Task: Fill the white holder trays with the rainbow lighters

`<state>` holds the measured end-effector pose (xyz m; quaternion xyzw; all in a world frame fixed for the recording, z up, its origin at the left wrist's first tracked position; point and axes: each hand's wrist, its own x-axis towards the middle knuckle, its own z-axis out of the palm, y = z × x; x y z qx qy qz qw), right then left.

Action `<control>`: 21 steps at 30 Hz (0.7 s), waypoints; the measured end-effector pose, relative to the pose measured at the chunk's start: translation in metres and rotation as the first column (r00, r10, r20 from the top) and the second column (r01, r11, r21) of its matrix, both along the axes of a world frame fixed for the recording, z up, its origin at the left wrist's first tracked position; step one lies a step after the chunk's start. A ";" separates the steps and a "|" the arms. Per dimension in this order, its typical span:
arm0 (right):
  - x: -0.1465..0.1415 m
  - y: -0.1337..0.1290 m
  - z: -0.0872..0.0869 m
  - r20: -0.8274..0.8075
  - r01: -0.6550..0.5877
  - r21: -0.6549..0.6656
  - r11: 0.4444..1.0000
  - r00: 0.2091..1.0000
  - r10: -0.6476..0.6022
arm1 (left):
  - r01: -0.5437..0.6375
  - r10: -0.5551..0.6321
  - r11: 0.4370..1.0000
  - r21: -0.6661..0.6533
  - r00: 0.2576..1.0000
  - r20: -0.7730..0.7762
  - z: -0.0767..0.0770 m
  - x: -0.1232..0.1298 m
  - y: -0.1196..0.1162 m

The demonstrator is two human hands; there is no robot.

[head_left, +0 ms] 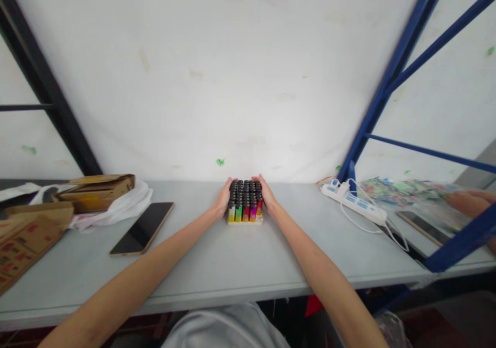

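Note:
A block of upright lighters (pixel 244 203) with black tops and bright bodies in yellow, green, red and purple stands in a shallow pale tray (pixel 245 223). It rests on the grey tabletop (pixel 248 260), in the middle. My left hand (pixel 223 198) presses against the left side of the block, fingers reaching toward its far corner. On the opposite side, my right hand (pixel 268 195) cups the right edge the same way. Both hands grip the set between them; the far fingertips are partly hidden behind the lighters.
To the left lie a dark-screened phone (pixel 143 229), a white plastic bag (pixel 135 203) and opened cardboard boxes (pixel 31 234). At right are a white power strip (pixel 354 203) with cables, a blue metal post (pixel 372 115), and another phone (pixel 424 226) near another person's arm (pixel 470 203).

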<state>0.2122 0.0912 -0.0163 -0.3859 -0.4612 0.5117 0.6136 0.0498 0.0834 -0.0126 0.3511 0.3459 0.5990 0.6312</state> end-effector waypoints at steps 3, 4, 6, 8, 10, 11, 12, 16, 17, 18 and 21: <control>0.010 0.008 0.019 0.137 0.058 0.135 0.989 0.988 -0.076 | -0.086 0.094 0.993 0.079 0.990 -0.105 -0.005 -0.015 -0.001; 0.010 0.011 0.027 0.210 0.034 0.179 0.983 0.975 -0.071 | -0.099 0.111 0.991 0.093 0.985 -0.130 -0.007 -0.020 -0.001; 0.003 0.019 0.043 0.416 -0.089 0.215 0.973 0.909 -0.009 | -0.090 0.110 0.989 0.118 0.979 -0.173 -0.011 -0.026 -0.004; -0.012 0.027 0.056 0.617 -0.201 0.193 0.960 0.786 0.040 | -0.075 0.103 0.987 0.140 0.974 -0.202 -0.014 -0.028 -0.006; -0.030 0.035 0.062 0.738 -0.213 0.177 0.961 0.674 0.013 | -0.085 0.120 0.983 0.161 0.968 -0.219 -0.016 -0.028 -0.009; -0.039 0.039 0.063 0.775 -0.192 0.167 0.967 0.632 -0.008 | -0.107 0.143 0.980 0.165 0.965 -0.222 -0.016 -0.029 -0.010; -0.047 0.042 0.062 0.807 -0.166 0.133 0.977 0.591 -0.010 | -0.136 0.171 0.977 0.164 0.960 -0.221 -0.016 -0.030 -0.010; -0.058 0.050 0.052 0.853 -0.058 -0.007 0.998 0.521 0.037 | -0.248 0.274 0.959 0.137 0.937 -0.218 -0.013 -0.040 -0.012; -0.055 0.052 0.049 0.853 -0.045 -0.014 0.999 0.521 0.035 | -0.253 0.280 0.957 0.141 0.933 -0.225 -0.012 -0.043 -0.013; -0.051 0.053 0.047 0.853 -0.034 -0.010 0.999 0.521 0.027 | -0.247 0.279 0.956 0.155 0.931 -0.235 -0.010 -0.045 -0.015; -0.031 0.054 0.044 0.857 0.002 0.004 1.000 0.516 -0.005 | -0.165 0.237 0.954 0.250 0.925 -0.296 -0.003 -0.047 -0.024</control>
